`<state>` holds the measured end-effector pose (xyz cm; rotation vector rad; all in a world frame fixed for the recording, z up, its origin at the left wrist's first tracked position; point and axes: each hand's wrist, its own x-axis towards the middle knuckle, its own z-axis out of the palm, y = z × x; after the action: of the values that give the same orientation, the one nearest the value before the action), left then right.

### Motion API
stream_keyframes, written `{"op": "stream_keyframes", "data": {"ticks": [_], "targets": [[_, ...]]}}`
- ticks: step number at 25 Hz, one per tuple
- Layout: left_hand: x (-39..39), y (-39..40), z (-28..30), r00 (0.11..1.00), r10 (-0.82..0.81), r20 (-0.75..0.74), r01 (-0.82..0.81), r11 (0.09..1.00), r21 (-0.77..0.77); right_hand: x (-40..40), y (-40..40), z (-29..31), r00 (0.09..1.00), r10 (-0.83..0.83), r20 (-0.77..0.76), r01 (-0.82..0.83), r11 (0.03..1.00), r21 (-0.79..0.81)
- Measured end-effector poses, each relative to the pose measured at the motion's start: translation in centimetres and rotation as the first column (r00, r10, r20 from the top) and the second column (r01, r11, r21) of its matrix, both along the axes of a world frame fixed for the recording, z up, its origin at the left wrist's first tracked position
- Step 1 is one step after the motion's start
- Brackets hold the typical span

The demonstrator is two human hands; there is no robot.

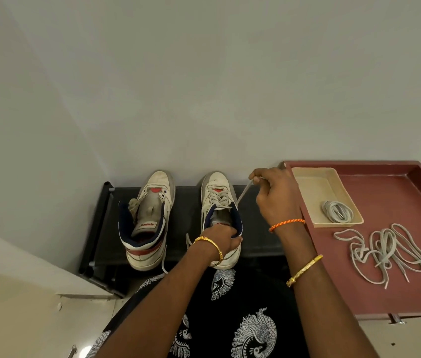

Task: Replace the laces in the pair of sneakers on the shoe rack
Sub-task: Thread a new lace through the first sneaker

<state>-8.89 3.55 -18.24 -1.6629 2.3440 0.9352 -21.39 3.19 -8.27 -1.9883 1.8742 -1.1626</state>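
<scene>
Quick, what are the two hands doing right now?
Left hand: grips the heel of the right-side sneaker, steadying it.
Right hand: pinches the lace and pulls it up out of that sneaker.

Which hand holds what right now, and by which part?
The right hand pinches the free end of the lace threaded in the right sneaker, pulling it taut. The left hand grips that sneaker at its heel collar.
</scene>
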Motion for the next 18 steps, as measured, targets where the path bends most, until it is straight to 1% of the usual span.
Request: {"op": "stream_keyframes", "data": {"ticks": [2, 3, 4, 5, 6, 7, 8, 9, 10, 11, 12, 13, 14, 15, 17, 18], "targets": [[0.2, 0.0, 0.2, 1.0, -0.005, -0.012, 0.005, 1.0, 0.008, 0.2, 0.4, -0.5, 0.997, -0.061, 0.047, 0.062, 0.998, -0.023], [0.4, 0.2, 0.3, 0.998, -0.005, -0.057, 0.003, 1.0, -0.028, 0.0, 0.5, -0.6, 0.993, -0.104, 0.056, 0.106, 0.994, -0.025], [0.7, 0.5, 0.7, 0.989, 0.027, -0.148, -0.043, 0.993, -0.108, -0.3, 0.2, -0.6, 0.988, -0.147, 0.047, 0.149, 0.989, -0.025], [1.1, 0.8, 1.2, 0.958, 0.097, -0.271, -0.159, 0.963, -0.217, -0.7, -0.2, -0.4, 0.984, -0.175, 0.014, 0.176, 0.984, -0.01], [1.5, 0.9, 1.6, 0.892, 0.188, -0.411, -0.337, 0.882, -0.328, -0.9, -0.6, -0.4, 0.984, -0.177, -0.022, 0.178, 0.983, 0.038], [2.0, 0.5, 1.7, 0.799, 0.286, -0.529, -0.525, 0.762, -0.379, -0.9, -1.1, -0.7, 0.988, -0.151, -0.021, 0.153, 0.98, 0.126], [2.5, -0.3, 1.6, 0.704, 0.384, -0.597, -0.663, 0.656, -0.36, -0.8, -1.7, -1.5, 0.994, -0.108, 0.008, 0.102, 0.963, 0.247], [3.0, -1.3, 1.4, 0.633, 0.492, -0.598, -0.739, 0.614, -0.277, -0.3, -2.2, -2.5, 0.998, -0.055, 0.015, 0.044, 0.919, 0.391], [3.5, -2.3, 0.9, 0.612, 0.584, -0.533, -0.755, 0.632, -0.175, 0.1, -2.6, -4.0, 1.0, -0.005, 0.006, 0.001, 0.853, 0.523], [3.6, -2.8, 0.5, 0.634, 0.64, -0.435, -0.733, 0.676, -0.073, 0.5, -2.6, -5.5, 1.0, 0.022, 0.0, -0.017, 0.783, 0.622], [3.6, -3.0, 0.2, 0.661, 0.657, -0.362, -0.697, 0.716, 0.026, 0.8, -2.6, -6.8, 1.0, 0.005, 0.031, -0.024, 0.743, 0.669], [3.6, -2.9, 0.1, 0.659, 0.663, -0.354, -0.677, 0.729, 0.104, 1.0, -2.5, -7.7, 0.994, -0.049, 0.102, -0.032, 0.743, 0.669], [3.7, -2.8, 0.3, 0.635, 0.669, -0.387, -0.674, 0.724, 0.146, 1.0, -2.3, -8.2, 0.975, -0.116, 0.191, -0.036, 0.762, 0.647], [3.9, -2.7, 0.4, 0.611, 0.669, -0.423, -0.682, 0.716, 0.148, 1.1, -2.1, -8.4, 0.955, -0.166, 0.245, -0.023, 0.784, 0.62], [4.2, -2.8, 0.3, 0.565, 0.687, -0.457, -0.73, 0.674, 0.112, 1.1, -1.9, -8.5, 0.937, -0.217, 0.275, 0.017, 0.811, 0.584], [4.3, -2.9, 0.4, 0.506, 0.717, -0.479, -0.766, 0.629, 0.133, 1.3, -1.8, -8.4, 0.935, -0.231, 0.268, 0.037, 0.817, 0.575]]}}
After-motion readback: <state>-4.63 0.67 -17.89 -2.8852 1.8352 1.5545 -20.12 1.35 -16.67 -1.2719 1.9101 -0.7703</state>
